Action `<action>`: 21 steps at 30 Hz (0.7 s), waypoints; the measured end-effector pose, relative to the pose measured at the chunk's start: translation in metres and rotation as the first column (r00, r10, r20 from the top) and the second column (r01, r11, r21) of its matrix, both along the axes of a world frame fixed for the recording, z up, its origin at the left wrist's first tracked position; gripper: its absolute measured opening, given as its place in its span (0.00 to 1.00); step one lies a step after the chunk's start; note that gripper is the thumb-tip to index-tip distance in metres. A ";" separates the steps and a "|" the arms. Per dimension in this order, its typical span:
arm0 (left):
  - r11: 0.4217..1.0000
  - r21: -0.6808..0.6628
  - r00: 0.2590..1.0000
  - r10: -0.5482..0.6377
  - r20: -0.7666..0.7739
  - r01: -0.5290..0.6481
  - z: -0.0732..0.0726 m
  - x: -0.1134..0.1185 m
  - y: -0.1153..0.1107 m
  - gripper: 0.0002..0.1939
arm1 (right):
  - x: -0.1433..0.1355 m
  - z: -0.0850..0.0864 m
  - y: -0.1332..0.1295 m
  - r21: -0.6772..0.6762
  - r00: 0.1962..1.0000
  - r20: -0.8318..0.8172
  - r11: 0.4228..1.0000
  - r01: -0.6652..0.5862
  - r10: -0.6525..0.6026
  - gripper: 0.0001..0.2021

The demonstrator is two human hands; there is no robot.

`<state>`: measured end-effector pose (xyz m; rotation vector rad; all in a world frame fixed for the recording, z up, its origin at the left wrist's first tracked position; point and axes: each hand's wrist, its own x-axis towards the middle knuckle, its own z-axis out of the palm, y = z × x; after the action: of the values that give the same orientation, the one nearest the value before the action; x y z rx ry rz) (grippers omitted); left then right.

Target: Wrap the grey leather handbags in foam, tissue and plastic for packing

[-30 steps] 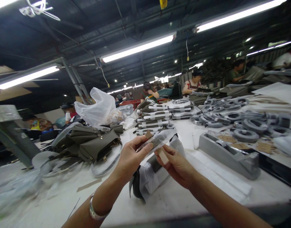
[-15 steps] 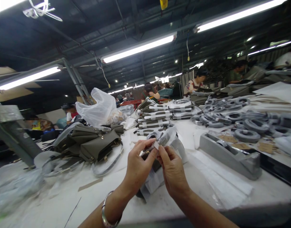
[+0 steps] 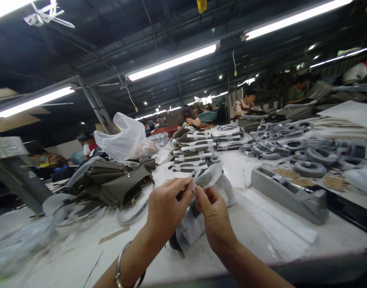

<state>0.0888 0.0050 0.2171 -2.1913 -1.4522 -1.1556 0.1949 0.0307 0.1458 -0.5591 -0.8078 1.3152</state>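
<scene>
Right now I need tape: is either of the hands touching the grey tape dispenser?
No: left hand and right hand are together, apart from the dispenser.

The wrapping just beyond the right hand was translucent white, the bags left of the left hand olive-grey.

Bags left of the wrapped bundle, tape dispenser right, stack behind

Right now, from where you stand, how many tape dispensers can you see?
1: the grey tape dispenser on the white tabletop, to the right of the right hand and nearer than the grey coils. Others could be hidden behind the piles.
</scene>
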 end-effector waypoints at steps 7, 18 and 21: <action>0.951 0.303 0.902 0.178 -0.394 -0.055 -0.017 0.005 -0.009 0.19 | 0.000 0.001 0.001 0.034 0.991 -0.066 0.992 -0.118 0.120 0.15; 0.978 0.206 0.929 0.093 -0.358 -0.019 -0.028 0.010 -0.012 0.22 | 0.021 0.003 0.002 0.044 0.983 0.014 0.982 -0.182 0.181 0.15; 1.000 -0.021 0.993 -0.008 -0.117 0.006 -0.010 0.001 -0.010 0.19 | 0.027 0.003 0.006 0.057 0.973 0.014 0.972 -0.230 0.229 0.14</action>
<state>0.0894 -0.0052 0.2074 -2.2388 -1.4147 -0.9997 0.2218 0.0370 0.1488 -0.4330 -0.9351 1.4962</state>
